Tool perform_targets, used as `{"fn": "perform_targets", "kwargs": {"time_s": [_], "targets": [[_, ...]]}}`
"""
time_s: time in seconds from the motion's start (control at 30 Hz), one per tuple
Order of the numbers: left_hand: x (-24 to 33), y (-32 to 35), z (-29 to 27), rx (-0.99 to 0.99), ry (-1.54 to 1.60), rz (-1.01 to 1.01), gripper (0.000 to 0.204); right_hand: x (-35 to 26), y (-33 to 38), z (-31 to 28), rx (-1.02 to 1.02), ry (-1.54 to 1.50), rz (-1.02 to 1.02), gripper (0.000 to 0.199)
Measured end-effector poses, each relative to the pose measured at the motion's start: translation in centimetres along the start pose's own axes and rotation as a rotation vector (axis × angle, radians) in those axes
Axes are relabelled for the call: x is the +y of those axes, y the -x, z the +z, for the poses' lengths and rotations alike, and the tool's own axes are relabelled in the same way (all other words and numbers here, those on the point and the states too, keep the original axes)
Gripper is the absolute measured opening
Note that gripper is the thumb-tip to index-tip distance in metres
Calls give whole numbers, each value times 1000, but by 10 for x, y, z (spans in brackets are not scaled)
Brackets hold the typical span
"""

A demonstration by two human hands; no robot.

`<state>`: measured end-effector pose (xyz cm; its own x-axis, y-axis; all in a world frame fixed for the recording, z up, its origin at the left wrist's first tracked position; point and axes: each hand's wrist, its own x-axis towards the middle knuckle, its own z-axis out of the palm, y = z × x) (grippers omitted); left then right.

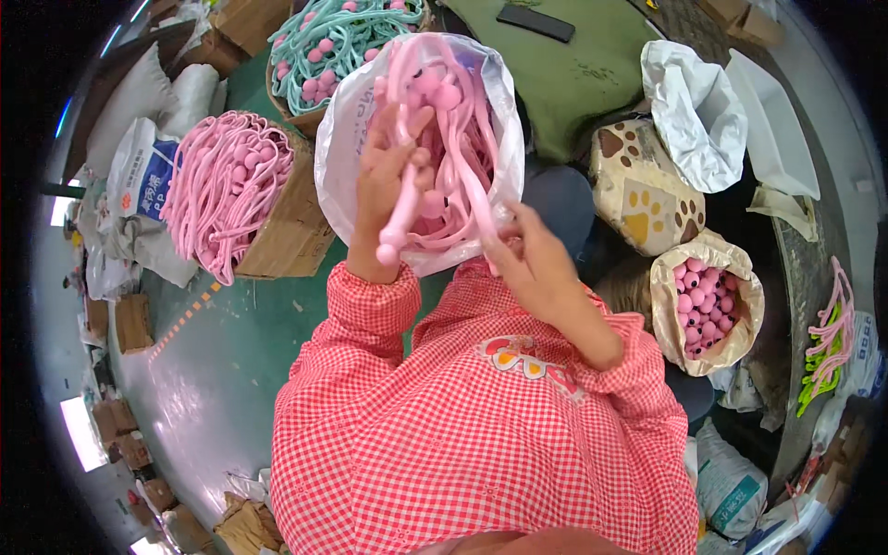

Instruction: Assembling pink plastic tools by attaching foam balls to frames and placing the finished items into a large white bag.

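A soft pink cord (404, 199) loops up over the mouth of a white plastic sack (344, 157) in front of me. My left hand (393, 171) is closed around one side of it, and a small rounded knob hangs below the fingers. Lower on the right, my right hand (532, 259) pinches the cord's other side near its end. More pink cords (462, 176) and several pink balls (433, 203) with dark spots fill the sack behind my hands.
At left a cardboard box (287, 222) overflows with pink cords. Behind the sack stands a box of teal cords (356, 28) with pink balls. On the right are a paw-print cushion (647, 185), a bag of pink balls (661, 287) and a white plastic bin (772, 125).
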<state>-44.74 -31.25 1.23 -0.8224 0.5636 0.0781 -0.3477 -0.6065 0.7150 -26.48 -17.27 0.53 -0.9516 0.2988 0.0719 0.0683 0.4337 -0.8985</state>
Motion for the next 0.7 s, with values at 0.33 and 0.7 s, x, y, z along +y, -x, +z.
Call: {"fn": "perform_targets", "kwargs": {"time_s": [0.33, 0.7], "targets": [[-19, 26, 9, 162, -3, -109, 66, -15, -16, -9, -24, -753, 262, 44], [1, 2, -11, 328, -532, -71, 48, -34, -35, 17, 222, -39, 3, 39]]}}
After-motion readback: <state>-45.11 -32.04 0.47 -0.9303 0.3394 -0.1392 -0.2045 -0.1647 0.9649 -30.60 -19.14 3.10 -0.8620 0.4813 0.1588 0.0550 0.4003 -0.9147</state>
